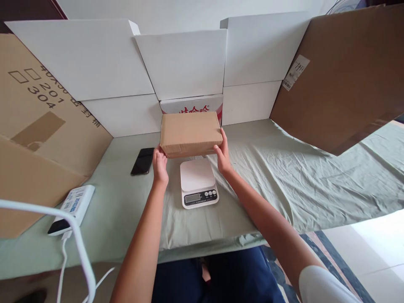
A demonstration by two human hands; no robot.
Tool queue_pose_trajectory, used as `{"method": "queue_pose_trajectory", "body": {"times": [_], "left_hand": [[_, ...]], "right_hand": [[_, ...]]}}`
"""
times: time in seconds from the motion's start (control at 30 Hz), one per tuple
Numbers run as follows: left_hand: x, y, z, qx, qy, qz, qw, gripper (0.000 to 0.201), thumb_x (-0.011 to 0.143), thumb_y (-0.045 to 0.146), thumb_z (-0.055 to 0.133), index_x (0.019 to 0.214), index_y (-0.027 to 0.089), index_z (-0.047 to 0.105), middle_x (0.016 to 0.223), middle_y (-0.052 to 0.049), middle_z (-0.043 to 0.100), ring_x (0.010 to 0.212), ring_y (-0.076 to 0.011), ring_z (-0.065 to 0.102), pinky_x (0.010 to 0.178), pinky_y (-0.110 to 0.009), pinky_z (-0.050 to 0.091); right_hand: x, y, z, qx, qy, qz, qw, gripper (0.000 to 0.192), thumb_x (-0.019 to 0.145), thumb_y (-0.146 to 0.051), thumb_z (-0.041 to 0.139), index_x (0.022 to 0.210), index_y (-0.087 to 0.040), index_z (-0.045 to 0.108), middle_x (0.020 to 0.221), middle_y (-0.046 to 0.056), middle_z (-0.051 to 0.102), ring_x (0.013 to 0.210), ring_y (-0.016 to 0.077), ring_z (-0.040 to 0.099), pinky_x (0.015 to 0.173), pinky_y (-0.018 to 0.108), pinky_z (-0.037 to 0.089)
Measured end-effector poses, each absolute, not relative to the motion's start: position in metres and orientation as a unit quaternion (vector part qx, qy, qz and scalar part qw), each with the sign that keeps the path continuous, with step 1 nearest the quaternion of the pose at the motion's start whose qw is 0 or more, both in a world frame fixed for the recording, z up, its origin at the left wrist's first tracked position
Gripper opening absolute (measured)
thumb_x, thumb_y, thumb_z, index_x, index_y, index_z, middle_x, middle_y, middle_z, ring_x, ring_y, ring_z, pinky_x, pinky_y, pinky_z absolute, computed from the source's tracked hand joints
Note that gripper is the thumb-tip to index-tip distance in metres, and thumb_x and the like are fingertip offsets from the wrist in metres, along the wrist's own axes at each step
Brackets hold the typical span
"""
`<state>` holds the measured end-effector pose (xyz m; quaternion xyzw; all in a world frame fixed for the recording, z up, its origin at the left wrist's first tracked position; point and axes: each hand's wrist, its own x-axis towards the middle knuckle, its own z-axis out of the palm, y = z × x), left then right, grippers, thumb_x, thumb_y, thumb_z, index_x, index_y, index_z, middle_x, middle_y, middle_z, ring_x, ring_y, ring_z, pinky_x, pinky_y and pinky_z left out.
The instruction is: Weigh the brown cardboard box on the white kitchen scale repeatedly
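Cardboard box (190,134): plain brown, closed, rectangular, no print visible — centre of the frame, above the far edge of the scale.
Left hand (160,165): fingers pressed on the box's lower left corner, gripping it.
Right hand (222,155): fingers spread along the box's right end, gripping it — 2 hands hold it.
Scale (198,183): white, digital, on the green cloth (284,176), just below the box.
Phone (142,160): black, left of the box.
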<state>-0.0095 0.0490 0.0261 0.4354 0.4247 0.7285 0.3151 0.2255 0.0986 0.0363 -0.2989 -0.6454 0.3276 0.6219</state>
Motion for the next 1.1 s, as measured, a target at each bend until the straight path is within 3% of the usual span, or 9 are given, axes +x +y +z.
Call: {"method": "queue_pose_trajectory", "body": {"times": [0.3, 0.53, 0.73, 0.87, 1.1], "left_hand": [[-0.015, 0.078, -0.025, 0.375, 0.473, 0.710, 0.363, 0.069, 0.084, 0.077, 0.051, 0.132, 0.027, 0.061, 0.145, -0.012, 0.060, 0.139, -0.0247, 0.053, 0.115, -0.040, 0.037], [-0.019, 0.081, -0.019, 0.363, 0.490, 0.697, 0.377, 0.077, 0.084, 0.079, 0.046, 0.140, 0.028, 0.059, 0.153, -0.013, 0.052, 0.145, -0.0262, 0.045, 0.118, -0.042, 0.032], [-0.042, 0.072, -0.008, 0.344, 0.470, 0.733, 0.351, 0.077, 0.086, 0.081, 0.036, 0.140, 0.032, 0.059, 0.164, -0.009, 0.038, 0.151, -0.0235, 0.035, 0.121, -0.039, 0.027], [-0.047, 0.071, -0.007, 0.342, 0.461, 0.738, 0.354, 0.077, 0.087, 0.081, 0.033, 0.139, 0.032, 0.060, 0.163, -0.011, 0.038, 0.150, -0.0243, 0.038, 0.120, -0.041, 0.028], [-0.045, 0.072, -0.009, 0.352, 0.444, 0.729, 0.383, 0.078, 0.085, 0.083, 0.032, 0.137, 0.033, 0.061, 0.160, -0.012, 0.043, 0.147, -0.0250, 0.042, 0.118, -0.044, 0.032]], "right_hand": [[0.222, 0.129, 0.001, -0.326, -0.630, 0.377, 0.595, 0.077, 0.093, -0.067, 0.046, 0.157, -0.029, 0.027, 0.169, 0.001, 0.025, 0.158, 0.0258, 0.019, 0.132, 0.046, 0.011], [0.222, 0.137, -0.003, -0.323, -0.611, 0.422, 0.587, 0.077, 0.092, -0.065, 0.047, 0.158, -0.033, 0.022, 0.169, -0.002, 0.024, 0.159, 0.0234, 0.020, 0.131, 0.047, 0.016], [0.249, 0.150, -0.007, -0.383, -0.479, 0.475, 0.631, 0.083, 0.088, -0.064, 0.051, 0.158, -0.043, 0.013, 0.171, -0.002, 0.018, 0.159, 0.0237, 0.018, 0.127, 0.057, 0.019], [0.253, 0.151, -0.008, -0.385, -0.471, 0.484, 0.629, 0.083, 0.087, -0.064, 0.051, 0.159, -0.041, 0.015, 0.169, 0.001, 0.022, 0.159, 0.0240, 0.020, 0.126, 0.056, 0.022], [0.248, 0.155, -0.015, -0.395, -0.527, 0.454, 0.601, 0.073, 0.089, -0.061, 0.048, 0.156, -0.043, 0.025, 0.169, -0.003, 0.025, 0.156, 0.0224, 0.028, 0.124, 0.056, 0.028]]}}
